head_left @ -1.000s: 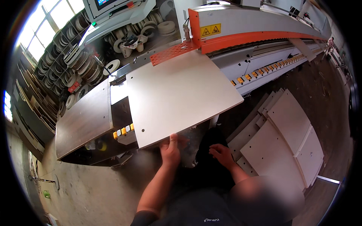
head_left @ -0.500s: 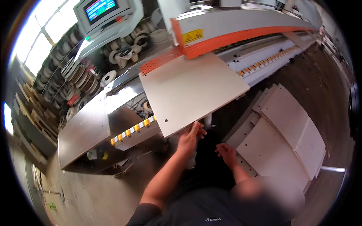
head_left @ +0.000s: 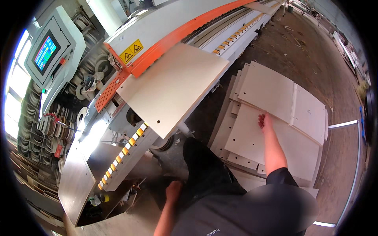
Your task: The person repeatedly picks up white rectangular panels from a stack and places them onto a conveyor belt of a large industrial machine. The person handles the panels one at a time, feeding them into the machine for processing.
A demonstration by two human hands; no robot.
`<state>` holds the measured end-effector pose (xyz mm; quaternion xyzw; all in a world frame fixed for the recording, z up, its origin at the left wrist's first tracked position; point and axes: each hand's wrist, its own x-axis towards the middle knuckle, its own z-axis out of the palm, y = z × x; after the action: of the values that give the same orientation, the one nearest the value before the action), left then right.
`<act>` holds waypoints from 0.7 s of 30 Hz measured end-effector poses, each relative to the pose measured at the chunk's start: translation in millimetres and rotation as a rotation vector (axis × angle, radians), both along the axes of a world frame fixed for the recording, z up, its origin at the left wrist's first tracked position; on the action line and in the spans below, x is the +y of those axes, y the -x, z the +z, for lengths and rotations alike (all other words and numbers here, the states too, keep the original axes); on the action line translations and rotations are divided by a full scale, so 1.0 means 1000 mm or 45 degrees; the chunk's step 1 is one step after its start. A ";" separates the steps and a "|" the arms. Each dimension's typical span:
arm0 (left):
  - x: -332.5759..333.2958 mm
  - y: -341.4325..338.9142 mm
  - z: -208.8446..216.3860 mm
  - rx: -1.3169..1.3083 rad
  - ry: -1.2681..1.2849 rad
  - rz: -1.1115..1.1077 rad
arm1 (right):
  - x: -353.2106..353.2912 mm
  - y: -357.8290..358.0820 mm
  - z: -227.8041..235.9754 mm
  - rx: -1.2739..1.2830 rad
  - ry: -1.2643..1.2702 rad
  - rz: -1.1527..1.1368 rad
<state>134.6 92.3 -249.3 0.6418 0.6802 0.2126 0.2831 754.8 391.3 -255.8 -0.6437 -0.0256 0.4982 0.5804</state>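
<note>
A pale rectangular panel (head_left: 177, 84) with a hole near its near corner lies on the machine, its far edge under the orange and grey beam (head_left: 157, 51). Neither of my hands touches it. My right hand (head_left: 266, 121) reaches over a stack of similar panels (head_left: 252, 135) on the right, its fingers loosely bent and apart, holding nothing. Whether it touches the upper panel's edge I cannot tell. Low beside my knee, my left hand (head_left: 173, 191) hangs with its fingers curled in and nothing seen in it.
A roller rail with yellow and white rollers (head_left: 125, 151) runs along the machine's near side. A control screen (head_left: 46, 54) stands at the left, above racks of edging rolls (head_left: 51, 133). A metal frame (head_left: 356, 157) lies on the floor at the right.
My left hand has left the panel's near edge and dropped beside my knee. My right hand has stretched out over the stack. The view has turned right.
</note>
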 end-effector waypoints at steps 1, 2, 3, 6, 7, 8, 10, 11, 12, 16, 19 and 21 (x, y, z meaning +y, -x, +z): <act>0.003 -0.008 0.012 -0.038 0.115 0.054 | 0.005 -0.008 -0.001 -0.006 0.029 -0.088; 0.006 -0.017 0.023 -0.077 0.229 0.106 | 0.008 -0.017 0.000 -0.015 0.057 -0.178; 0.008 -0.024 0.036 -0.111 0.349 0.164 | 0.009 -0.020 0.001 -0.018 0.092 -0.262; 0.012 -0.027 0.041 -0.202 0.364 0.245 | 0.012 -0.005 0.016 -0.043 0.144 -0.437; 0.014 -0.025 0.031 -0.188 0.330 0.240 | 0.012 -0.015 0.007 -0.034 0.097 -0.432; 0.015 -0.020 0.020 -0.174 0.297 0.232 | 0.016 -0.021 -0.003 -0.027 0.051 -0.431; 0.017 -0.018 0.007 -0.188 0.278 0.212 | 0.014 -0.043 -0.021 -0.017 0.025 -0.430; 0.019 -0.019 0.007 -0.209 0.287 0.207 | 0.015 -0.042 -0.024 -0.006 0.041 -0.425; 0.022 -0.021 0.005 -0.235 0.289 0.210 | 0.015 -0.037 -0.024 -0.008 0.053 -0.392; 0.029 -0.017 -0.020 -0.180 0.432 0.240 | 0.012 -0.030 -0.017 0.087 -0.002 -0.374; 0.037 -0.018 -0.032 -0.099 0.431 0.156 | -0.006 -0.026 -0.019 0.148 -0.077 -0.334; 0.038 -0.025 -0.028 -0.127 0.387 0.147 | -0.024 -0.015 -0.022 0.195 -0.096 -0.291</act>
<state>159.4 130.5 -277.5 0.5402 0.7253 0.1549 0.3976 770.1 366.9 -277.8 -0.5802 0.0736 0.4752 0.6574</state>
